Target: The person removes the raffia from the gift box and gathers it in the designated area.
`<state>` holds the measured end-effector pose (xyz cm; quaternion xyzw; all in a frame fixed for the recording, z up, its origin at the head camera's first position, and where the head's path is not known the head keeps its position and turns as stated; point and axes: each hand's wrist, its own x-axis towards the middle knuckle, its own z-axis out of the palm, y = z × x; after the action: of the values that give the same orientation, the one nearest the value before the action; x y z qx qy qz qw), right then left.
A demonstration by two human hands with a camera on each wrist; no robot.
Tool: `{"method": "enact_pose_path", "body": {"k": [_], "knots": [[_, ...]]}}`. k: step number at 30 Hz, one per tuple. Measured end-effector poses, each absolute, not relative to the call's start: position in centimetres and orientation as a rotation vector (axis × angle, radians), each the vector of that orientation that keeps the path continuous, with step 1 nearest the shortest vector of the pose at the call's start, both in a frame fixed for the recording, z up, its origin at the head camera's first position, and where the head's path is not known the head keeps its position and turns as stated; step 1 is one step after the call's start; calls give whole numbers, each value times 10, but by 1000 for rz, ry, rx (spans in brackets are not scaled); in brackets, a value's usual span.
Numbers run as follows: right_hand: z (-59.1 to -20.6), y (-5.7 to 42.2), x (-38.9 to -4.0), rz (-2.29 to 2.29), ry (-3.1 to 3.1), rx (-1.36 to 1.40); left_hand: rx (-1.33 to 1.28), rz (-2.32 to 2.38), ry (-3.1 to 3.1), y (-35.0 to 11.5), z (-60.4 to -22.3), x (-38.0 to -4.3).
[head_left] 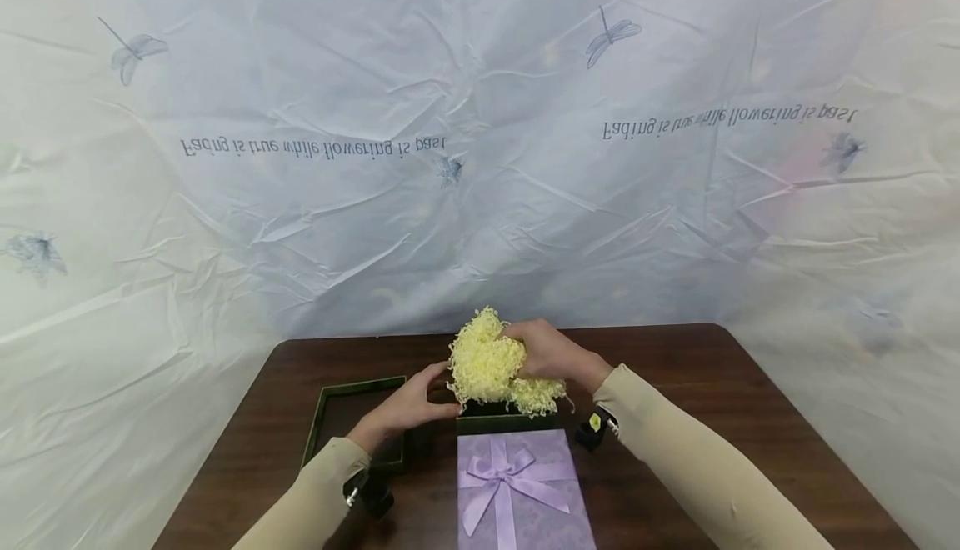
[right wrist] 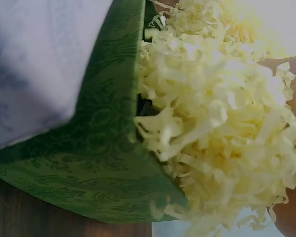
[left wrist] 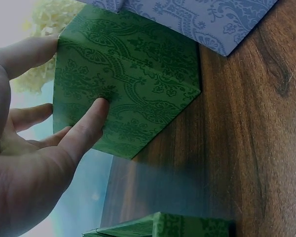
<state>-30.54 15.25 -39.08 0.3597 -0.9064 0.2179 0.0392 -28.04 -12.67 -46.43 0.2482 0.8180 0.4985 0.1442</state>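
A clump of pale yellow shredded paper (head_left: pixel 486 367) bulges above a green patterned box (left wrist: pixel 138 79), and some strands hang over its rim. My right hand (head_left: pixel 551 352) grips the clump from the right; the paper hides most of the fingertips. Against the box's left side rests my left hand (head_left: pixel 411 402), with its fingers spread. In the left wrist view one fingertip presses the patterned wall, while the thumb lies at the top edge. The right wrist view shows the shredded paper (right wrist: pixel 222 113) spilling over the box's edge.
In front of the green box stands a lavender gift box (head_left: pixel 517 492) with a ribbon bow. An open, shallow green-rimmed lid or tray (head_left: pixel 318 421) lies at the left, close to my left forearm. Behind the brown wooden table (head_left: pixel 660 367) hangs a printed white cloth (head_left: pixel 480 225).
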Motion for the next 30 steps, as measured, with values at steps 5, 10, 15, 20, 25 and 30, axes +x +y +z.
{"method": "enact_pose_path", "body": {"k": [5,10,15,20,25,30], "knots": [[-385,153,-306,680,-2776,1080,689,1435,2362,-126,-465,-281],[-381,156,-305,723,-2773,1053,701,1443,2350,-126,-465,-281],[-375,159,-304,764,-2785,1020,724,1464,2336,-127,-464,-280],[-370,165,-304,797,-2790,995,715,1455,2349,-126,-464,-279],[-368,173,-306,838,-2788,949,758,1482,2315,-126,-463,-279],[-365,182,-305,846,-2759,924,807,1484,2313,-127,-466,-279]]}}
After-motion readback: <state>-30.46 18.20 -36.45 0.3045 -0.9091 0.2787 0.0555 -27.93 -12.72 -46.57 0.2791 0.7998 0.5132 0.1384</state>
